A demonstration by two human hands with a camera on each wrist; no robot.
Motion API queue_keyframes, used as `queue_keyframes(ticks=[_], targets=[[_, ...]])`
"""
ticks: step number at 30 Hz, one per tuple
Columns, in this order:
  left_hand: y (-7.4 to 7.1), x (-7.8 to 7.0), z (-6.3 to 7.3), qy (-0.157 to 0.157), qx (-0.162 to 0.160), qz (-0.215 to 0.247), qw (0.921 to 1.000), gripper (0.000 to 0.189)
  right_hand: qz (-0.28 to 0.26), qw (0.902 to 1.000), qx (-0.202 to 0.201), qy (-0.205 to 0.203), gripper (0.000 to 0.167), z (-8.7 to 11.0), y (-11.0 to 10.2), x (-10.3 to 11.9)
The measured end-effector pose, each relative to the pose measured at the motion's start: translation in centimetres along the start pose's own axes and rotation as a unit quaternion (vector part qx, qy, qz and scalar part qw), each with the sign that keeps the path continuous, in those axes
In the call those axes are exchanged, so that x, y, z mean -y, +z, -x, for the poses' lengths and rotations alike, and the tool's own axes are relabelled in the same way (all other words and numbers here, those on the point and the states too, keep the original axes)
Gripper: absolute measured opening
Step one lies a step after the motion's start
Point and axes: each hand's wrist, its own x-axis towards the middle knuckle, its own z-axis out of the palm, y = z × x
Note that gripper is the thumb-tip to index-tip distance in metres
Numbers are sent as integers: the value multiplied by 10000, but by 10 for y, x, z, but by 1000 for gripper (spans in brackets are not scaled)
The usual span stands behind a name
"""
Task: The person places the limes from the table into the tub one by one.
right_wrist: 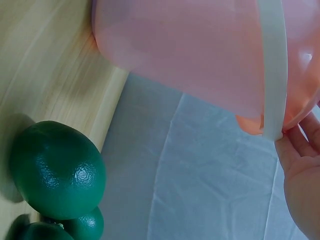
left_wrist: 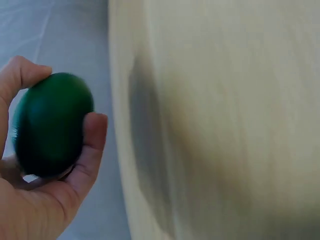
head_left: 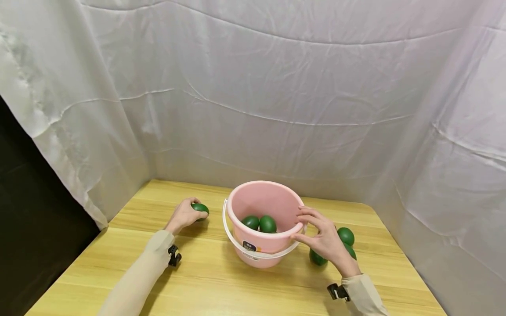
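Note:
My left hand (head_left: pixel 185 216) holds a glossy green citrus fruit (head_left: pixel 200 208) between thumb and fingers, left of the bucket and low over the table. In the left wrist view the fruit (left_wrist: pixel 54 125) appears egg-shaped, with fingertips on both sides. A pink bucket (head_left: pixel 264 197) stands upright in the middle. My right hand (head_left: pixel 325 237) grips its right rim, thumb outside and fingers reaching over the edge. Inside the bucket lie green fruits (head_left: pixel 268 224); its front wall hides part of the bottom. The white handle (right_wrist: pixel 273 65) hangs down across the front.
Several more green fruits (head_left: pixel 345 236) lie on the table right of the bucket, partly behind my right hand; one large fruit (right_wrist: pixel 59 170) shows dimpled skin. Pale cloth (head_left: pixel 276 87) walls in the wooden table (head_left: pixel 221 285) at the back and sides.

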Motion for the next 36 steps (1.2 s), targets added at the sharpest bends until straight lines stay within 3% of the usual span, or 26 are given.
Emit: queue_keyframes(ticks=[9,15,22,29,36], targets=[[-1,-17,4,438,-7,627,9971,41,-23,9997,100,206,44,0,-2,2],[2,-28,7,620,-44,1499,9867,36,-45,9999,45,100,45,0,-1,2],[-2,-36,10,800,-509,1451,9849,36,-26,10000,12,70,45,0,-1,2],[-5,-44,12,924,-406,2178,9708,35,-4,10000,16,54,45,1,0,0],[-8,-54,16,1034,-423,2029,9728,37,43,10000,-15,9,45,2,0,-1]])
